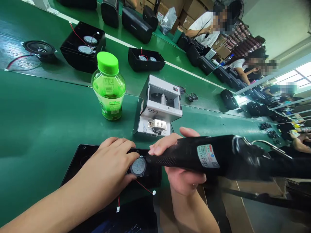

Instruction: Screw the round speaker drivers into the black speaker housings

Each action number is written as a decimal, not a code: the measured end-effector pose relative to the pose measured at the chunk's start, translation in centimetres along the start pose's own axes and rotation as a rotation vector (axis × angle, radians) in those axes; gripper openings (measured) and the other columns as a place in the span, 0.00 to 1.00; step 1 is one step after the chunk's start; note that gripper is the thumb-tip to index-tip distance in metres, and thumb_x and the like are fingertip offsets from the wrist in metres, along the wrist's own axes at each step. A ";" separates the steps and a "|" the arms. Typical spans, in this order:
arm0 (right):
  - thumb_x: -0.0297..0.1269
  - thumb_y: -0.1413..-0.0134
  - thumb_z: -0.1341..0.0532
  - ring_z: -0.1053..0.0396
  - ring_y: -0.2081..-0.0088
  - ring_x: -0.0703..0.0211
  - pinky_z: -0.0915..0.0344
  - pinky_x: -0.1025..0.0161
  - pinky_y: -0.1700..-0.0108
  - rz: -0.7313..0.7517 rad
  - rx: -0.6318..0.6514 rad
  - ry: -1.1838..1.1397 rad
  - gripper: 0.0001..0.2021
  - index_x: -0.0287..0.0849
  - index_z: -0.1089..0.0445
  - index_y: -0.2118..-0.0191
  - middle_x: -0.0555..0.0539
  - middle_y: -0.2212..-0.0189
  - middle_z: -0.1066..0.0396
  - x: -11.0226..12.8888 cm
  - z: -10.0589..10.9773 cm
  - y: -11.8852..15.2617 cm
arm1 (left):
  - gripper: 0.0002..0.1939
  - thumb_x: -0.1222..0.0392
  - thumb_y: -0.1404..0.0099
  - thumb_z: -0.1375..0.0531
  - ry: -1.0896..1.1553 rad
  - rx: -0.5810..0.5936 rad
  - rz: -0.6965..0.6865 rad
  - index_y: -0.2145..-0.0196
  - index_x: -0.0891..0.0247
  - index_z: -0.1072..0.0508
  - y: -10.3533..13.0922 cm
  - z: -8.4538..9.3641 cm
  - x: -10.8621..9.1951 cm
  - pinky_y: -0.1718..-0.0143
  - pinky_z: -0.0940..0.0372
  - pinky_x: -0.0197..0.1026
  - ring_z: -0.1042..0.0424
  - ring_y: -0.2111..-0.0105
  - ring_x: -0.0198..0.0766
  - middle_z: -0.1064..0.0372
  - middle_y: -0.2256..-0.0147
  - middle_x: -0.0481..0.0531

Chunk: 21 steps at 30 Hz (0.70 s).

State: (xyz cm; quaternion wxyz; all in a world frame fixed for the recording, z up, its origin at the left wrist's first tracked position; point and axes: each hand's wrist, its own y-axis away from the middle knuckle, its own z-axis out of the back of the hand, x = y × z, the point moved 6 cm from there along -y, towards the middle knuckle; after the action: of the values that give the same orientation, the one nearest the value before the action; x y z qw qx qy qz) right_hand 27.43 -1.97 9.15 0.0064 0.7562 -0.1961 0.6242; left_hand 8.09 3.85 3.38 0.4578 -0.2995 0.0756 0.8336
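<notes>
My right hand (186, 176) is wrapped around a black electric screwdriver (187, 153) with a small label on its side. The tool lies roughly level, its tip end pointing left toward a round speaker driver (138, 166). Where the tip meets the work is hard to make out. My left hand (115, 158) grips that driver, thumb and index finger at its edge. The driver sits in a black speaker housing (76, 161), partly covered by my left hand and forearm. From the housing hang red-and-black wires ending in white connectors (154, 193).
Beyond the housing stand a silver-grey screw feeder (160, 111) and a green-capped bottle (109, 90). A loose speaker (40, 48) and open black housings (82, 48) lie farther back on the green bench (36, 113). Co-workers (204, 27) sit at the far side among several finished speakers.
</notes>
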 end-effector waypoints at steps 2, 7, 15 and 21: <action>0.69 0.31 0.16 0.09 0.55 0.46 0.09 0.42 0.42 0.007 -0.007 -0.013 0.30 0.60 0.10 0.34 0.50 0.57 0.07 1.3 -0.2 -0.1 | 0.18 0.61 0.34 0.15 -0.010 0.000 -0.001 0.48 0.50 0.09 0.1 -0.1 -0.1 0.33 0.26 0.65 0.13 0.43 0.59 0.12 0.45 0.53; 0.62 0.37 0.10 0.19 0.63 0.51 0.16 0.51 0.52 -0.114 0.001 -0.162 0.26 0.52 0.07 0.42 0.50 0.63 0.11 3.0 -1.1 -1.2 | 0.18 0.62 0.35 0.15 -0.050 -0.026 -0.022 0.49 0.53 0.09 0.2 -0.2 -0.3 0.34 0.24 0.71 0.12 0.44 0.63 0.12 0.44 0.56; 0.80 0.30 0.23 0.24 0.76 0.53 0.25 0.54 0.69 0.111 -0.077 -0.057 0.34 0.52 0.04 0.47 0.50 0.74 0.15 2.9 -1.7 -0.8 | 0.17 0.67 0.36 0.19 -0.057 -0.034 -0.046 0.51 0.54 0.10 0.0 0.3 -0.9 0.36 0.22 0.71 0.11 0.45 0.62 0.12 0.46 0.56; 0.87 0.36 0.26 0.25 0.78 0.54 0.27 0.56 0.72 0.122 -0.220 0.015 0.39 0.53 0.04 0.53 0.51 0.76 0.18 2.8 -2.2 -0.6 | 0.20 0.65 0.34 0.19 -0.104 -0.027 -0.061 0.46 0.53 0.10 0.1 -0.1 -0.8 0.33 0.23 0.74 0.11 0.41 0.65 0.11 0.42 0.58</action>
State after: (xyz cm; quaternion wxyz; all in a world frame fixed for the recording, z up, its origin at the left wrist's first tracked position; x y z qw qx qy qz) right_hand 25.92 -1.64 12.44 0.0527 0.7330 -0.3088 0.6038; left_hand 8.34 3.16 3.73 0.4824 -0.2640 0.0314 0.8347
